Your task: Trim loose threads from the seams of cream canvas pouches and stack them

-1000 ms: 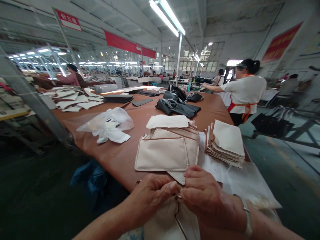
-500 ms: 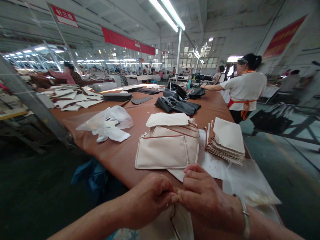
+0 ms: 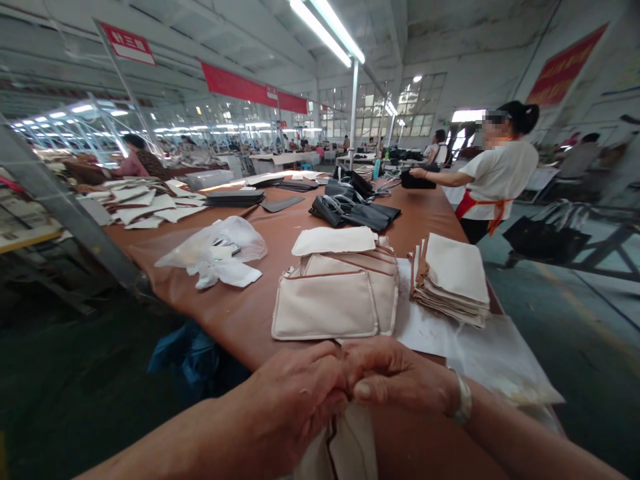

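Observation:
My left hand (image 3: 300, 393) is closed on the top edge of a cream fabric piece (image 3: 353, 447) with a brown strip, which hangs at the near edge of the table. Touching it from the right, my right hand (image 3: 395, 377) pinches the same edge, a bracelet on its wrist. The fingertips meet and hide the gripped part. Just beyond them lie cream pouches (image 3: 325, 303) with brown trim, overlapping on the brown table cover (image 3: 235, 313). A second stack of cream pieces (image 3: 457, 273) sits to their right.
A clear plastic bag (image 3: 235, 240) lies at the left, with black bags (image 3: 357, 210) farther back. White paper and plastic film (image 3: 505, 360) are at the right edge. A person (image 3: 500, 167) in a white shirt stands across at the right, holding something black.
Both hands have shifted, the right one lower at its knuckles and turned more sideways. The fabric hangs narrower beneath them. The person at the right has lifted a black item.

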Available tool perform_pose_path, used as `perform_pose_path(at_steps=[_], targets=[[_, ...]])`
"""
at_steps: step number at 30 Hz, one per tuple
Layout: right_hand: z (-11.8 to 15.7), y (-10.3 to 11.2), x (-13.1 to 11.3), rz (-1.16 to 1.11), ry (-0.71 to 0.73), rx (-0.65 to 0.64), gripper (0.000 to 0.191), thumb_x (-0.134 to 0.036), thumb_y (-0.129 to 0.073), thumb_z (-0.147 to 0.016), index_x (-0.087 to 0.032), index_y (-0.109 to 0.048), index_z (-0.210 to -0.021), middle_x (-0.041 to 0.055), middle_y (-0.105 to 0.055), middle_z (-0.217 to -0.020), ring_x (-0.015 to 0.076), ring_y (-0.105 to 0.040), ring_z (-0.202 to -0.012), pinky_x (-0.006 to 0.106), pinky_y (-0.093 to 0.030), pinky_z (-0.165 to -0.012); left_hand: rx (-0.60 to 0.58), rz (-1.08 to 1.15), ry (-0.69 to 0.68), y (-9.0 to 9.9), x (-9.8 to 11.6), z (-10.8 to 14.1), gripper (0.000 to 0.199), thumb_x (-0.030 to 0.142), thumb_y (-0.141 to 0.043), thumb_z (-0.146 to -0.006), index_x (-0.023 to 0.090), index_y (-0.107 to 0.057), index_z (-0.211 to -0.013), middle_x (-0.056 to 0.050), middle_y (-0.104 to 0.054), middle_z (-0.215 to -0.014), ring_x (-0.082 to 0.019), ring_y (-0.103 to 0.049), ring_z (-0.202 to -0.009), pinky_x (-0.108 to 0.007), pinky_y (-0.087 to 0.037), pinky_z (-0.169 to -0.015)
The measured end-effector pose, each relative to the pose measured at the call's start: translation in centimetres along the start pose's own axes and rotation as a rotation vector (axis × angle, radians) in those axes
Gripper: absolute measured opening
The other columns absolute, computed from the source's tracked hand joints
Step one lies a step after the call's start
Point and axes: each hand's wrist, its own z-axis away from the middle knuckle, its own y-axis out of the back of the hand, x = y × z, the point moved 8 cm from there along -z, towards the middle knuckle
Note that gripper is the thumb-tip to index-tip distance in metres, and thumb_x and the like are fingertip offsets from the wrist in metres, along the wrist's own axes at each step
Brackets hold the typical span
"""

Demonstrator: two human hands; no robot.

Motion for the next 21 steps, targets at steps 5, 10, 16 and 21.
perform_pose_path(at_steps=[5,10,16,21], targets=[[0.0,0.0,-1.1,0.008,0.035,0.071,0.034,-0.043,-0.064,-0.089,-0.014,-0.057,-0.072,0.0005,-0.053,-0.074,0.0127,-0.046,-0.068,0.026,-0.038,-0.064,0.053,-0.266,-0.021,-0.1,-0.8,0.6,0.013,0.010,-0.044,-0.093,0.020,-0.050,-0.090,-0.002,-0.058,-0.093,-0.018,-0.052,-0.077,-0.030,-0.038,-0.064],[1.1,0.4,-0.3,0.084,-0.079,0.181,0.041,-0.049,-0.062,-0.089,-0.013,-0.058,-0.070,-0.0022,-0.047,-0.066,0.0105,-0.039,-0.061,0.025,-0.031,-0.057,0.174,-0.340,-0.064,-1.4,-1.1,0.4,0.020,0.021,-0.039,-0.101,0.019,-0.049,-0.084,-0.003,-0.057,-0.083,-0.018,-0.050,-0.067,-0.031,-0.031,-0.056],[1.6,0.2,0.5,-0.017,-0.136,0.081,0.040,-0.048,-0.062,-0.090,-0.011,-0.062,-0.075,-0.0022,-0.046,-0.067,0.0099,-0.037,-0.062,0.023,-0.030,-0.057,0.132,0.312,-0.002,-1.1,-2.0,-0.6,0.029,0.044,-0.065,-0.089,0.018,-0.057,-0.083,0.000,-0.060,-0.085,-0.014,-0.051,-0.073,-0.024,-0.036,-0.063],[1.9,0.7,0.2,-0.091,-0.121,0.109,0.038,-0.046,-0.064,-0.090,-0.010,-0.061,-0.077,-0.0040,-0.043,-0.065,0.0077,-0.032,-0.058,0.021,-0.025,-0.052,-0.125,0.887,0.105,-0.8,-1.5,-0.9,0.041,0.055,-0.070,-0.081,0.016,-0.058,-0.083,0.005,-0.045,-0.075,-0.010,-0.034,-0.066,-0.020,-0.027,-0.055]])
